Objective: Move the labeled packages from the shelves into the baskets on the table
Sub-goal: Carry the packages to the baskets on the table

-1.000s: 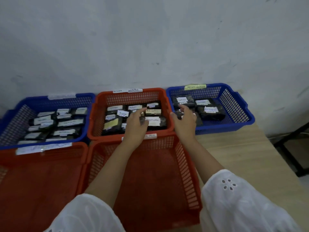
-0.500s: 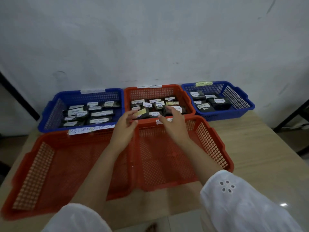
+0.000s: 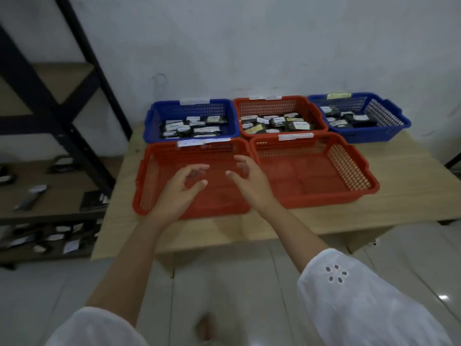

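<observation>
The small dark flat packages with white paper labels [image 3: 53,237] that the task concerns lie loose and overlapping on the lower board of the dark metal shelf unit with wooden boards [image 3: 74,131] at the left, and one more dark package [image 3: 92,201] sits on the board above. They look thin and light. Their wrapping seems glossy, so they are probably pliant and a little slippery. The safest hold is likely a pinch across the long edges, thumb on one side and fingers on the other, keeping off the paper labels, which could peel or crease. The left hand [image 3: 183,188] and the right hand [image 3: 249,181] hover over the front left red plastic mesh basket [image 3: 142,188], each with fingers loosely curled and spread apart, holding nothing. Beside it stands the front right red plastic mesh basket [image 3: 349,168], and nothing is visible in either. Behind them, a back left blue basket [image 3: 153,121], a back middle red basket [image 3: 274,102] and a back right blue basket [image 3: 399,121] already hold labelled packages. All five baskets rest on a pale wooden worktop [image 3: 399,203] set against a white plastered wall [image 3: 249,46], above a pale, glossy tiled floor [image 3: 237,283]. The shelves stand just beside the worktop's left edge.
</observation>
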A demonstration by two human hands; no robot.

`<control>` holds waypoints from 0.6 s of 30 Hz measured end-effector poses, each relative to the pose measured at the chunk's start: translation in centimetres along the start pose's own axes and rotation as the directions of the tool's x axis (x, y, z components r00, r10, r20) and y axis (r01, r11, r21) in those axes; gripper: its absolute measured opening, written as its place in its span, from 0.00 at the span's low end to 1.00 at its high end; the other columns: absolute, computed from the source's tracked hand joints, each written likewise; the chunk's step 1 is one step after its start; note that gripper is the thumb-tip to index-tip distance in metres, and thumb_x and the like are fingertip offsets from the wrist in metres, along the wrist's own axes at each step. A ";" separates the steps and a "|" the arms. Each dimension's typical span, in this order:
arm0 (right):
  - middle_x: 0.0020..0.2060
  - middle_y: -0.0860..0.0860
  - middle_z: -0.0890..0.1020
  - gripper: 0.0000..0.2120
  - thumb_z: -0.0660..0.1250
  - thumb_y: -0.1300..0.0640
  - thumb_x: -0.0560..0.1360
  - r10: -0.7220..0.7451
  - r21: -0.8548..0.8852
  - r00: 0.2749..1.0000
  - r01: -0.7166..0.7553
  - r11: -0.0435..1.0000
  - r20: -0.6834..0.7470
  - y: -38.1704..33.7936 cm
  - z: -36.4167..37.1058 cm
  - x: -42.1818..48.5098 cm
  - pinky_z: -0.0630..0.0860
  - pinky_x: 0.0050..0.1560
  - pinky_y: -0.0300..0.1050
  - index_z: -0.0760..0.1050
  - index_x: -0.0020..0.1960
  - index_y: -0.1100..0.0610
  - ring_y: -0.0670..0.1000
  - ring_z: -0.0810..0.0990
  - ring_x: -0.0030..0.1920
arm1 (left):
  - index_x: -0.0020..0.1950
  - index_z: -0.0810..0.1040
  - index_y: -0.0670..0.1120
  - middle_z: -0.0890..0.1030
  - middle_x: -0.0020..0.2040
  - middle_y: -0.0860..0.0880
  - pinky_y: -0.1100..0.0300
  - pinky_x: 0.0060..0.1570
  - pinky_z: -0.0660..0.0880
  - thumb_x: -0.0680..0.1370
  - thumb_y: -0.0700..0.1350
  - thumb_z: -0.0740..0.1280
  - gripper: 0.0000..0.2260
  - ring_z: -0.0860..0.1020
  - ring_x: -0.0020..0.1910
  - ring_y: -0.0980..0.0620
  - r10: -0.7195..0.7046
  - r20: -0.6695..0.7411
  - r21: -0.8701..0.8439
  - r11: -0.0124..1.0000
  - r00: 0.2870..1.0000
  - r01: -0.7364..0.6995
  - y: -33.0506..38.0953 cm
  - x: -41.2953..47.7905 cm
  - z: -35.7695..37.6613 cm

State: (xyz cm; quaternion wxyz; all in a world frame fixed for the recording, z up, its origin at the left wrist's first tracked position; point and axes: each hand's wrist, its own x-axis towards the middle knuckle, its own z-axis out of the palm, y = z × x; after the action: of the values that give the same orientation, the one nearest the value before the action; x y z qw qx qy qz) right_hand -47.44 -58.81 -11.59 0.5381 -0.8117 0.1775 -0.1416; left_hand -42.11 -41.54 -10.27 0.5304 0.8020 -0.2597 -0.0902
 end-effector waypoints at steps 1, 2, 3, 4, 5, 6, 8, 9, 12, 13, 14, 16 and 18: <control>0.61 0.52 0.76 0.21 0.69 0.52 0.74 0.002 0.003 1.000 -0.002 1.000 0.016 -0.7 1.5 -0.5 0.70 0.63 0.47 0.71 0.66 0.50 0.49 0.73 0.63 | 0.56 0.75 0.59 0.78 0.54 0.55 0.58 0.61 0.69 0.77 0.40 0.67 0.15 0.74 0.57 0.59 -0.002 -0.011 0.001 1.000 1.000 0.002 -0.5 -0.9 -1.4; 0.61 0.53 0.76 0.21 0.69 0.53 0.74 -0.002 0.010 1.000 0.002 1.000 0.029 -1.5 3.0 -1.0 0.71 0.63 0.46 0.71 0.66 0.51 0.49 0.73 0.62 | 0.57 0.75 0.58 0.78 0.54 0.54 0.56 0.62 0.69 0.77 0.40 0.67 0.15 0.74 0.58 0.57 -0.009 -0.018 -0.001 1.000 1.000 0.009 -1.0 -1.7 -3.0; 0.60 0.53 0.77 0.21 0.69 0.53 0.74 -0.010 0.018 0.999 0.010 1.000 0.041 -2.3 4.7 -1.5 0.71 0.62 0.45 0.71 0.65 0.51 0.48 0.74 0.62 | 0.57 0.75 0.57 0.77 0.54 0.52 0.55 0.62 0.70 0.77 0.39 0.67 0.15 0.74 0.59 0.55 -0.016 -0.023 -0.003 1.000 1.000 0.016 -1.6 -2.4 -4.6; 0.60 0.53 0.77 0.21 0.69 0.53 0.74 -0.020 0.025 0.998 0.019 1.000 0.055 -3.2 6.5 -1.9 0.71 0.62 0.45 0.71 0.65 0.52 0.48 0.74 0.62 | 0.58 0.74 0.56 0.77 0.55 0.51 0.55 0.62 0.71 0.77 0.38 0.67 0.15 0.74 0.59 0.53 -0.022 -0.026 -0.001 1.000 0.999 0.022 -2.2 -3.1 -6.3; 0.59 0.53 0.77 0.20 0.69 0.53 0.74 -0.028 0.029 0.997 0.026 0.999 0.071 -4.1 8.4 -2.3 0.71 0.62 0.45 0.72 0.65 0.52 0.49 0.74 0.61 | 0.58 0.74 0.55 0.77 0.55 0.51 0.56 0.61 0.71 0.77 0.38 0.66 0.14 0.74 0.59 0.53 -0.030 -0.030 0.004 1.000 0.999 0.030 -2.9 -3.8 -8.1; 0.59 0.53 0.77 0.20 0.69 0.53 0.74 -0.033 0.030 0.996 0.031 0.999 0.086 -5.0 10.4 -2.7 0.71 0.63 0.46 0.72 0.65 0.52 0.49 0.74 0.61 | 0.59 0.74 0.54 0.76 0.56 0.51 0.57 0.60 0.71 0.77 0.39 0.66 0.14 0.74 0.59 0.54 -0.039 -0.034 0.011 0.999 0.999 0.040 -3.7 -4.5 -10.1; 0.59 0.55 0.77 0.21 0.70 0.55 0.74 -0.040 0.028 0.994 0.037 0.999 0.105 -6.9 14.7 -3.3 0.71 0.63 0.48 0.72 0.65 0.54 0.51 0.75 0.61 | 0.60 0.73 0.54 0.76 0.58 0.51 0.61 0.59 0.69 0.77 0.40 0.66 0.14 0.72 0.60 0.56 -0.064 -0.039 0.049 0.997 0.997 0.066 -5.4 -6.0 -14.2; 0.59 0.55 0.77 0.21 0.70 0.56 0.74 -0.043 0.034 0.992 0.039 0.999 0.115 -7.9 16.9 -3.6 0.70 0.64 0.49 0.72 0.65 0.55 0.51 0.75 0.61 | 0.61 0.73 0.55 0.75 0.59 0.51 0.61 0.59 0.68 0.78 0.41 0.65 0.14 0.72 0.60 0.57 -0.074 -0.035 0.078 0.994 0.997 0.077 -6.3 -6.6 -16.3; 0.60 0.55 0.76 0.21 0.69 0.55 0.74 -0.018 0.086 0.989 0.005 0.996 0.147 -10.6 24.0 -4.6 0.71 0.63 0.48 0.71 0.66 0.55 0.51 0.74 0.60 | 0.64 0.73 0.53 0.74 0.61 0.51 0.59 0.61 0.67 0.78 0.43 0.65 0.15 0.71 0.62 0.57 -0.098 0.001 0.137 0.986 0.995 0.097 -9.1 -8.7 -22.5; 0.58 0.53 0.76 0.21 0.69 0.54 0.74 -0.002 0.103 0.988 -0.014 0.995 0.154 -11.3 26.2 -5.2 0.71 0.61 0.46 0.71 0.66 0.54 0.50 0.74 0.58 | 0.64 0.73 0.53 0.74 0.61 0.51 0.59 0.61 0.68 0.78 0.43 0.65 0.15 0.71 0.62 0.56 -0.102 0.012 0.141 0.985 0.995 0.100 -10.0 -9.3 -24.4; 0.56 0.52 0.75 0.21 0.69 0.54 0.74 0.010 0.116 0.987 -0.028 0.993 0.160 -11.9 28.5 -5.7 0.71 0.58 0.43 0.71 0.66 0.53 0.49 0.74 0.57 | 0.64 0.72 0.53 0.74 0.61 0.51 0.59 0.61 0.68 0.78 0.42 0.65 0.15 0.71 0.62 0.56 -0.103 0.015 0.144 0.985 0.995 0.099 -11.0 -9.8 -26.3; 0.53 0.50 0.75 0.20 0.69 0.53 0.74 0.027 0.138 0.982 -0.053 0.989 0.185 -12.9 32.7 -6.8 0.71 0.52 0.39 0.71 0.65 0.53 0.49 0.75 0.54 | 0.62 0.72 0.55 0.74 0.60 0.51 0.64 0.58 0.68 0.78 0.42 0.66 0.15 0.71 0.62 0.56 -0.101 -0.006 0.159 0.982 0.995 0.101 -12.9 -10.8 -29.7; 0.55 0.50 0.76 0.20 0.69 0.52 0.74 0.057 0.140 0.975 -0.088 0.986 0.213 -13.4 36.3 -7.5 0.69 0.49 0.37 0.71 0.65 0.52 0.49 0.75 0.55 | 0.62 0.72 0.56 0.75 0.60 0.52 0.64 0.57 0.68 0.78 0.42 0.66 0.15 0.72 0.61 0.57 -0.116 -0.032 0.174 0.978 0.993 0.119 -15.0 -11.7 -32.5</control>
State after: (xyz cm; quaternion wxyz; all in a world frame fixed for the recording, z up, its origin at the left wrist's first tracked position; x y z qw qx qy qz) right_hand -37.06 -20.83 -13.28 0.6175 -0.7727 0.1387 -0.0490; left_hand -33.58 -4.87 -11.57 0.4542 0.8604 -0.2131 -0.0896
